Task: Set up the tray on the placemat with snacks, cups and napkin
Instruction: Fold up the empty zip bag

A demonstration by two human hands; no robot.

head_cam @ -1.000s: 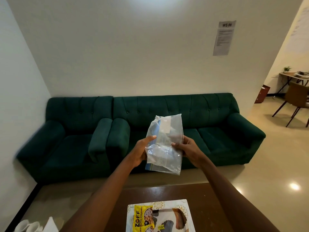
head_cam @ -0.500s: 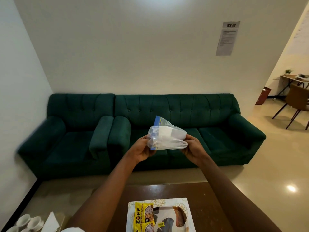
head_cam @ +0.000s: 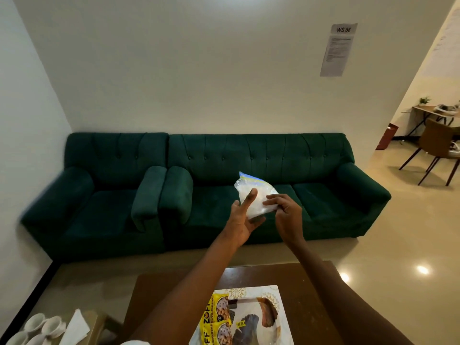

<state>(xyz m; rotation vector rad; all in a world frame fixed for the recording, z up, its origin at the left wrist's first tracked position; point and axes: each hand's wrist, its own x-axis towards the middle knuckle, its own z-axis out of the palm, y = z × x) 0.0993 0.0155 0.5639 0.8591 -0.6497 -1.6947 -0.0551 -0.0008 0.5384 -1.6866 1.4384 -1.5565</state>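
A brown wooden table is nearest. On it lies a white placemat with gold swirls with yellow snack packets, cut off at the bottom. The dark thing beside them is hard to make out. Near left are white cups and a white napkin. Both arms reach forward. The left hand holds a folded clear plastic bag between thumb and fingers. The right hand pinches its right edge. Behind is a green sofa.

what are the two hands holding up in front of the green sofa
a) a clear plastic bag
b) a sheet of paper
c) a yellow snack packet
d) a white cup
a: the left hand and right hand both grip a folded clear plastic bag, while the yellow snack packets lie untouched below.
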